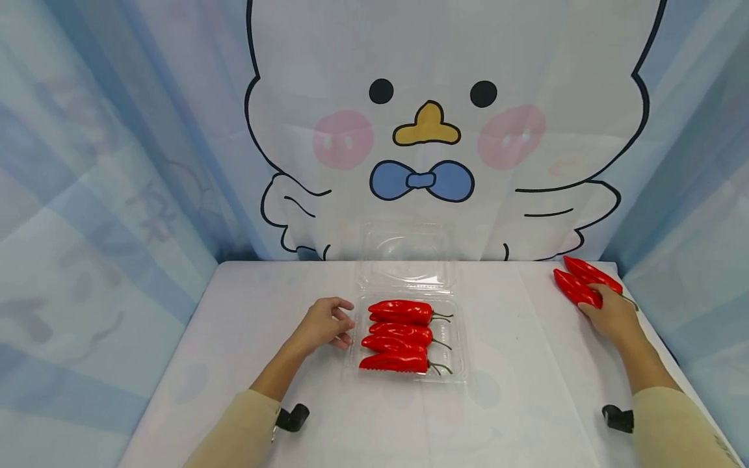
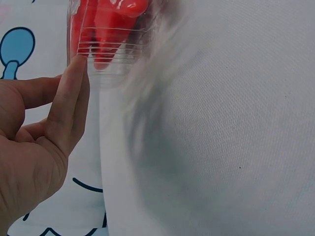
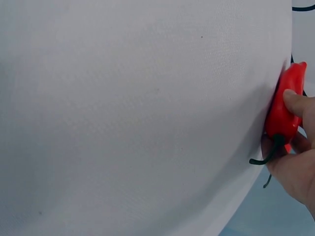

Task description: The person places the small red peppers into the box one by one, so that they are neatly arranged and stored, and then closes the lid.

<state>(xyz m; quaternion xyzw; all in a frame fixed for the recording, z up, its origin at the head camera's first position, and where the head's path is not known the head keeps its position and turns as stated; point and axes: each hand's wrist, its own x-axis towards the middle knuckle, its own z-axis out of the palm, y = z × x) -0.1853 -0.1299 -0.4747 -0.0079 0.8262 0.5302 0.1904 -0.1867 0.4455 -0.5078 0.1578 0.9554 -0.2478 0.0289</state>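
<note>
Several red chili peppers [image 1: 400, 336] with green stems lie side by side in a clear plastic clamshell box [image 1: 459, 364], whose lid [image 1: 406, 276] stands raised at the back. Beside the box's left wall is my left hand [image 1: 325, 324], its fingers relaxed and holding nothing; in the left wrist view the fingertips [image 2: 76, 66] meet or nearly meet the wall. At the table's back right corner, my right hand [image 1: 611, 316] grips a red chili pepper [image 1: 576, 288] between thumb and fingers. Another chili pepper [image 1: 592, 273] lies just behind it, partly covered by the hand.
The white-covered table [image 1: 515, 403] ends close behind the box and just right of my right hand. A curtain [image 1: 427, 214] with a cartoon face hangs behind, and blue curtains [image 1: 696, 227] close off both sides.
</note>
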